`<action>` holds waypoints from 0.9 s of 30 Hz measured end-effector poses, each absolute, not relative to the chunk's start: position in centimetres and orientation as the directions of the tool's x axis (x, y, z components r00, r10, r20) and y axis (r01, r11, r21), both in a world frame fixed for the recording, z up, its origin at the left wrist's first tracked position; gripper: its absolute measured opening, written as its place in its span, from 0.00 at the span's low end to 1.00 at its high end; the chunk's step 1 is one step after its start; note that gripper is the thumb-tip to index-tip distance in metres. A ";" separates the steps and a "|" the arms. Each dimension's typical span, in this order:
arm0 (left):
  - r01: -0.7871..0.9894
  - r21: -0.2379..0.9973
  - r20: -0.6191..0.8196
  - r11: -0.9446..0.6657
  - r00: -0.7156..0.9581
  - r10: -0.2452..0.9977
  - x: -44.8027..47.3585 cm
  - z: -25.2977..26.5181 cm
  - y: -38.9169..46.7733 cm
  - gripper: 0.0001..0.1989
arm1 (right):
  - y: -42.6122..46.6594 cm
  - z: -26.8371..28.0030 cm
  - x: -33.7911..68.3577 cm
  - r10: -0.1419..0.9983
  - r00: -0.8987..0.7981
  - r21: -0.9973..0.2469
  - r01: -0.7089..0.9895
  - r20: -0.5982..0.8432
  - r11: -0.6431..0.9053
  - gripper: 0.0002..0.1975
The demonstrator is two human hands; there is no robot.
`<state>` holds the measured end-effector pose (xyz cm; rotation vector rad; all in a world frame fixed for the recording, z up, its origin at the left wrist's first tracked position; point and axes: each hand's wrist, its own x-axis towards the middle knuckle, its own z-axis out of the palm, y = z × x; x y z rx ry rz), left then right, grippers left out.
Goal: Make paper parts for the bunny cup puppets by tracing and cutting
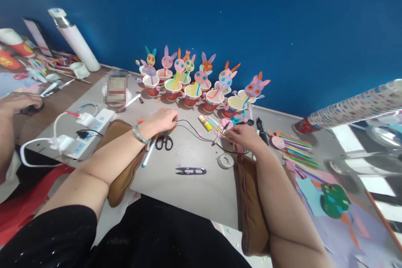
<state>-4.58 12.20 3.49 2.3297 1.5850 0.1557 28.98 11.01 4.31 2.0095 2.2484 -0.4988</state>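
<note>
My left hand [165, 120] is closed low over the table, a bracelet at its wrist. A black cable [197, 135] comes out at its curled fingers and runs right, passing under my right hand. My right hand [241, 136] pinches a thin pale stick with a dark end [222, 130]; its exact kind is unclear. Just beyond those fingers lies a pink paper rabbit face [226, 124], partly hidden. Near my left wrist are black-handled scissors [164, 143] and a white marker with a blue tip [148, 155]. A yellow glue stick [205, 123] lies between the hands.
Paper cups [190, 96] with rabbit-faced sticks line the blue wall. Thread snips [190, 171] and a tape roll [225, 161] lie in front. Brown cushions [251, 205] sit under my forearms. A power strip [92, 134] and another person's hand [25, 101] are left; stacked cups [354, 106] stand right.
</note>
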 end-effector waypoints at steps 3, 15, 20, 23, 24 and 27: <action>0.869 0.364 -0.072 -0.335 0.385 0.920 -4.9 3.8 12.6 0.02 | 11.3 5.1 30.2 0.986 -0.023 -0.153 0.988 -0.167 -0.003 0.16; 0.621 0.765 0.178 -0.170 0.050 0.983 -6.9 5.2 14.4 0.16 | 11.6 4.6 30.4 0.967 0.059 -0.046 0.996 -0.250 -0.073 0.14; 0.606 0.775 0.192 -0.179 0.043 0.980 -7.4 5.6 14.6 0.23 | 11.8 4.6 30.5 0.962 0.066 -0.032 0.996 -0.264 -0.077 0.14; 0.542 0.806 0.273 -0.238 0.017 0.962 -7.9 6.0 14.8 0.23 | 11.9 4.5 30.6 0.957 0.085 -0.007 0.996 -0.277 -0.090 0.15; 0.511 0.823 0.293 -0.250 -0.004 0.956 -8.2 6.0 14.9 0.24 | 11.9 4.4 30.7 0.957 0.081 -0.003 0.996 -0.279 -0.085 0.15; 0.416 0.870 0.324 -0.263 -0.081 0.943 -9.4 6.2 15.8 0.25 | 12.0 3.9 31.0 0.964 0.053 -0.005 0.998 -0.261 -0.057 0.16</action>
